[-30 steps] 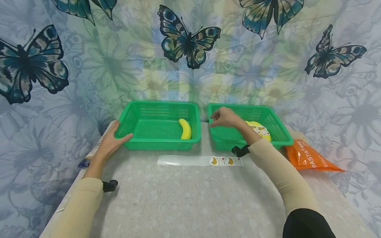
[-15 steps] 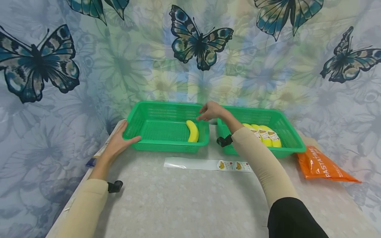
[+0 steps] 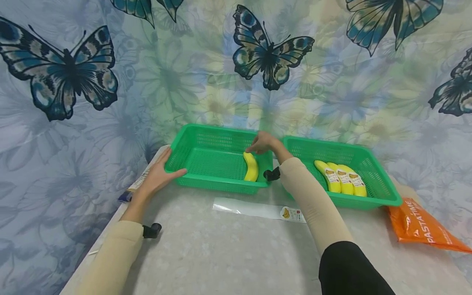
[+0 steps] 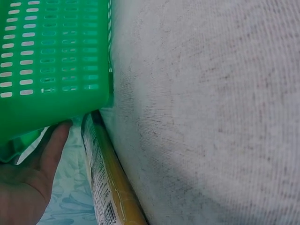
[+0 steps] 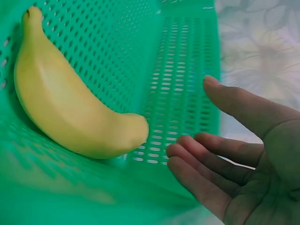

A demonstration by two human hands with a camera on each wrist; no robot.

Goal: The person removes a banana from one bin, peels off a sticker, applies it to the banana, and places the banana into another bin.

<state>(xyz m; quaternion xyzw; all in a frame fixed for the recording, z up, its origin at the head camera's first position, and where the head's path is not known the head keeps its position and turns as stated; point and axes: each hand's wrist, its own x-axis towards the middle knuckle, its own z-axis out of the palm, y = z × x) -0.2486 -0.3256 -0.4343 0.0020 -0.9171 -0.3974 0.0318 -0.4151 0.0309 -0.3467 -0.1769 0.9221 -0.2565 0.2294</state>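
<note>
My left hand (image 3: 158,177) rests on the near left corner of the left green basket (image 3: 212,182), fingers straight along its side and thumb over the front rim. The left wrist view shows a fingertip right at the edge of the basket wall (image 4: 51,42). My right hand (image 3: 264,142) is over the right end of that basket, by the upper tip of a yellow banana (image 3: 251,168). In the right wrist view the right hand (image 5: 243,154) has thumb and fingers apart, with a gap to the unlabelled banana (image 5: 70,103).
A second green basket (image 3: 387,184) on the right holds three labelled bananas (image 3: 343,180). In front lies a backing strip (image 3: 250,208) with banana stickers, partly hidden by the right sleeve. An orange bag (image 3: 424,225) is at the right; a printed package (image 3: 134,187) lies left.
My right hand has moved left from above the right basket, and down to the banana in the left basket. My left hand stays at the basket corner. The head view has turned left.
</note>
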